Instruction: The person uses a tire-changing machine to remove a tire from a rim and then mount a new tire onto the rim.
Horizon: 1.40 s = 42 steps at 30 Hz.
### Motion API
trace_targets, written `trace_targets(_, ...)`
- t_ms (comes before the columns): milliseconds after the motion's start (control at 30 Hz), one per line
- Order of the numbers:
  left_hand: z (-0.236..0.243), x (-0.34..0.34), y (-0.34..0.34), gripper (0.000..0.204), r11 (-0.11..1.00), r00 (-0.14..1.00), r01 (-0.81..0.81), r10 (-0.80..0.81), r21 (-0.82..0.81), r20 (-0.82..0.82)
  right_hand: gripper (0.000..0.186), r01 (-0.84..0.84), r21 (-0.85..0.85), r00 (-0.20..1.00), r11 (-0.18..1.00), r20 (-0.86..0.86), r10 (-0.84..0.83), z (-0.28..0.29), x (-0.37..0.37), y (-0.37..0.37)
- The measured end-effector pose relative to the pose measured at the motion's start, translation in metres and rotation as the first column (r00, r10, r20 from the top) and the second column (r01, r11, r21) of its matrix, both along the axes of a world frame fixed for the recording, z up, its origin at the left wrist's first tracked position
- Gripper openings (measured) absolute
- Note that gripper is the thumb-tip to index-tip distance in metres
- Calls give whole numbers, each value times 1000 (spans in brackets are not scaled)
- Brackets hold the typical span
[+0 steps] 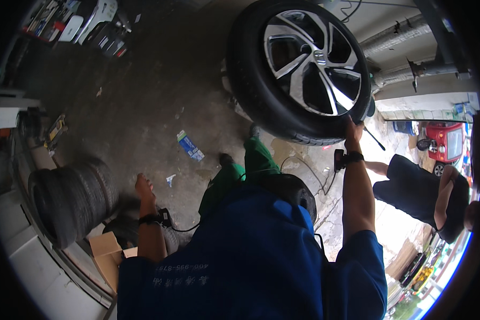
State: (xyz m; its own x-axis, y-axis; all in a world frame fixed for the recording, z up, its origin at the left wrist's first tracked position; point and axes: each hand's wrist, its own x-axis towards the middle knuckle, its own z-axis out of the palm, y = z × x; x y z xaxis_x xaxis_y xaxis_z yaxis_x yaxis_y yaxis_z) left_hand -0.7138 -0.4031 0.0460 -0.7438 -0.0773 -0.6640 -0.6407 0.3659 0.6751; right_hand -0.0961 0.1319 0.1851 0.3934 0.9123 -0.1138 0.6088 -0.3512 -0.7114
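A black tyre on a silver-and-black alloy wheel (320,57) stands raised at the upper middle. My right hand (353,134) is closed at the tyre's lower right edge. From that hand a thin dark rod-like tool (376,140) sticks out to the lower right; its exact kind is unclear. Whether the fingers also press on the rubber cannot be made out. My left hand (144,188) hangs out to the left, its fingers curled in with nothing visible in them. A stack of worn tyres (74,200) lies near it.
A blue-and-white packet (190,145) lies on the concrete floor. An open cardboard box (105,250) sits at lower left, tools and a white case (71,28) at upper left. A person in dark clothes (418,186) stands at right, a red vehicle (446,142) beyond. A thin hose (317,178) trails nearby.
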Motion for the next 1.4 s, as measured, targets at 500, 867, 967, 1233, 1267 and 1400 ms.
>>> trace_targets(500, 2, 55, -54, 23, 972, 967, -229, 222, 49, 123, 111, 152, 12, 982, 988, 108, -152, -24, -27, -25)
trace_targets(867, 16, 74, -56, 23, 877, 885, -460, 440, 140, 151, 110, 253, 9, 955, 968, 155, -251, -38, -23, -16)
trace_targets(967, 2, 77, -86, 21, 875, 899, -437, 416, 207, 139, 109, 224, 42, 960, 974, 162, -228, -43, -22, -15)
trace_targets(1233, 1, 67, -100, 33, 901, 946, -324, 297, 289, 133, 102, 189, 139, 980, 972, 44, -196, -41, -26, -29)
trace_targets(1267, 6, 69, -95, 36, 891, 929, -368, 340, 266, 149, 102, 192, 133, 979, 972, 40, -199, -40, -27, -31)
trace_targets(1400, 19, 67, -71, 38, 898, 910, -401, 366, 184, 195, 100, 160, 145, 983, 976, 65, -171, -46, -21, -29)
